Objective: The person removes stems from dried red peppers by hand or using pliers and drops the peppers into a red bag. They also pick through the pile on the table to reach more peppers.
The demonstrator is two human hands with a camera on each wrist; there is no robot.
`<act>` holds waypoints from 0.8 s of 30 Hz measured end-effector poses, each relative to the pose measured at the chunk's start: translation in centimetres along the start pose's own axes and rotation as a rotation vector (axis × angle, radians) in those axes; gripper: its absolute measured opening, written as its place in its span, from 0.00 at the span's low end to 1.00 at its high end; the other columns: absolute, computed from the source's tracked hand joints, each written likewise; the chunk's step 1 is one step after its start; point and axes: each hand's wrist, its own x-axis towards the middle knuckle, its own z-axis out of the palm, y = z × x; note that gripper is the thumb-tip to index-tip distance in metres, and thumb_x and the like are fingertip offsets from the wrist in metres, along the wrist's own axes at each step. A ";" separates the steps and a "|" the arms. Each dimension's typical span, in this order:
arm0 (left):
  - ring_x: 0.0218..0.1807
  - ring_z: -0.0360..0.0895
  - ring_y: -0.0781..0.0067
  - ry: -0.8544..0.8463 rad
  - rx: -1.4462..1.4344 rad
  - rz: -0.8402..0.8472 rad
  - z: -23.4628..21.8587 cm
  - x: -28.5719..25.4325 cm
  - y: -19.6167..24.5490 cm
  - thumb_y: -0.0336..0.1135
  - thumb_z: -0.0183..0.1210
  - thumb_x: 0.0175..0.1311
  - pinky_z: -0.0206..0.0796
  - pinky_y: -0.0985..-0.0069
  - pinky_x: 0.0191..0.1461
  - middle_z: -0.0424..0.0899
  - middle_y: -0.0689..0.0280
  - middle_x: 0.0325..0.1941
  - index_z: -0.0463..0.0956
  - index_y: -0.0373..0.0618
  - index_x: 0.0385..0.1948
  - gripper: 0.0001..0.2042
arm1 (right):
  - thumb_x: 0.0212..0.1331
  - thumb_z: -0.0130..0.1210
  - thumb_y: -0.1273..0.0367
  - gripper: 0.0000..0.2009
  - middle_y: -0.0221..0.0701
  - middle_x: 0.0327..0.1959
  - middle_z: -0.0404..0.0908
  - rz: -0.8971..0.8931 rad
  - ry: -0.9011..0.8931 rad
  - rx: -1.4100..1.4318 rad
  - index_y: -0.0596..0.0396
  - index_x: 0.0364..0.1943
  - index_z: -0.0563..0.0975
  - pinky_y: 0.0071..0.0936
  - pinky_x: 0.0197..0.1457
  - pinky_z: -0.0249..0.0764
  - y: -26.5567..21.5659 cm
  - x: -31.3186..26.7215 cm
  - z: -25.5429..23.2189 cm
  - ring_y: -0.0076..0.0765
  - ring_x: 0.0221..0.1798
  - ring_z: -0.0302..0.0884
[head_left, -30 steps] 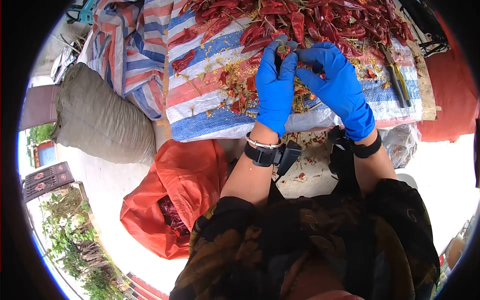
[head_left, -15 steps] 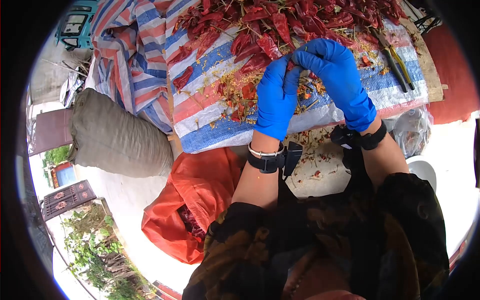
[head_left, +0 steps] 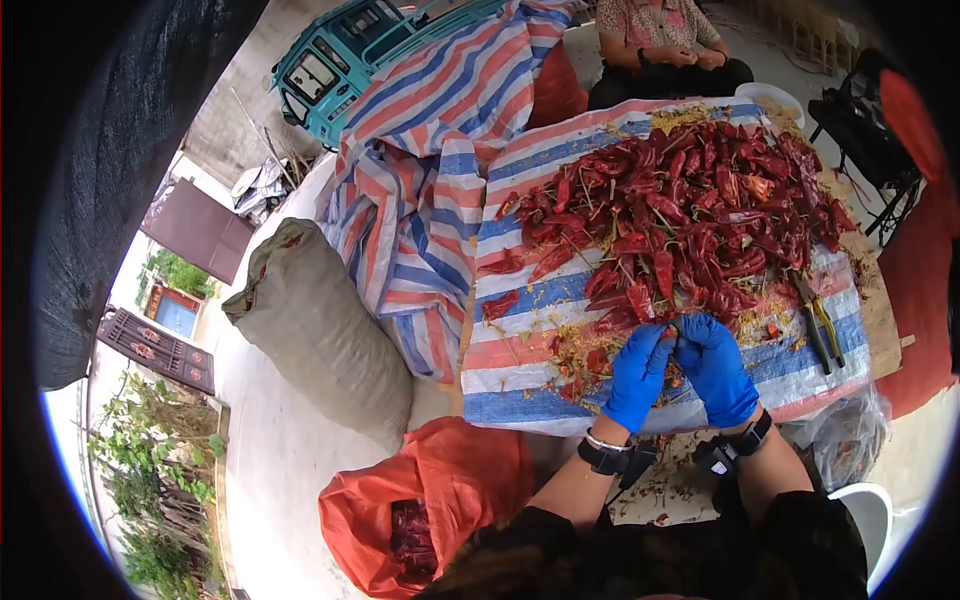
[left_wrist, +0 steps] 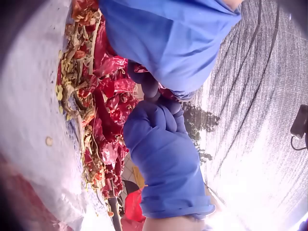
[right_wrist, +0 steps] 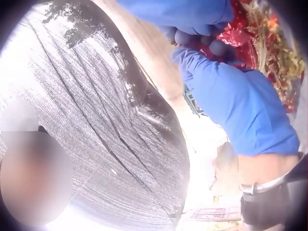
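Both hands wear blue gloves and meet over the front edge of a low table covered with a striped sheet (head_left: 520, 380). My left hand (head_left: 637, 380) and right hand (head_left: 717, 370) pinch a dried red chili (right_wrist: 206, 50) between their fingertips. Most of this chili is hidden by the fingers; a red bit shows between them in both wrist views. Just beyond the hands lies a big heap of dried red chilies (head_left: 690, 200). Loose yellow seeds and red scraps (head_left: 575, 365) lie beside the left hand.
A hand tool with yellow and black handles (head_left: 822, 330) lies right of the hands. A red sack (head_left: 460, 480) with chilies and a stuffed grey-green sack (head_left: 330, 330) stand at the left. Another person (head_left: 670, 45) sits across the table. A white basin (head_left: 865, 520) is at lower right.
The head view has swung upward, bringing the whole chili heap and the other person into sight. Both hands stay together at the fingertips, now lower and further right in the view.
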 end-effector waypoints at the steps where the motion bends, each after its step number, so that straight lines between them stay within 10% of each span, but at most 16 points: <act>1: 0.29 0.73 0.72 0.017 0.014 0.026 0.1 0.1 0.1 0.32 0.53 0.60 0.66 0.78 0.33 0.75 0.61 0.32 0.72 0.40 0.40 0.09 | 0.54 0.54 0.70 0.05 0.21 0.15 0.67 0.049 -0.025 0.086 0.52 0.22 0.73 0.15 0.18 0.48 0.0 0.0 -0.1 0.16 0.14 0.53; 6: 0.35 0.74 0.55 0.044 0.007 0.032 0.4 0.4 0.8 0.35 0.52 0.60 0.66 0.70 0.38 0.76 0.56 0.34 0.72 0.40 0.35 0.09 | 0.54 0.54 0.70 0.03 0.22 0.16 0.68 0.103 -0.124 0.168 0.52 0.26 0.75 0.14 0.20 0.52 0.1 0.5 -1.3 0.14 0.16 0.55; 10: 0.24 0.69 0.78 -0.152 -0.243 -0.270 0.1 1.1 2.6 0.38 0.48 0.64 0.62 0.79 0.29 0.73 0.66 0.20 0.71 0.40 0.30 0.11 | 0.51 0.54 0.77 0.02 0.27 0.27 0.72 -0.821 -0.071 -0.985 0.60 0.28 0.74 0.20 0.35 0.67 -1.8 -0.2 -0.2 0.23 0.30 0.69; 15: 0.23 0.65 0.87 -0.274 -0.595 -0.456 -0.4 1.2 2.5 0.43 0.51 0.63 0.58 0.86 0.25 0.74 0.74 0.22 0.74 0.43 0.32 0.12 | 0.54 0.52 0.71 0.06 0.25 0.24 0.74 -0.033 -0.246 -0.127 0.57 0.34 0.77 0.19 0.34 0.69 -1.9 -0.3 -1.9 0.23 0.27 0.72; 24: 0.21 0.64 0.89 -0.245 -0.648 -0.532 -1.4 0.1 3.3 0.47 0.52 0.61 0.53 0.91 0.22 0.77 0.72 0.25 0.75 0.44 0.32 0.15 | 0.55 0.52 0.68 0.07 0.22 0.23 0.74 0.183 0.091 0.144 0.54 0.37 0.76 0.14 0.32 0.69 -0.8 -1.8 0.5 0.19 0.24 0.70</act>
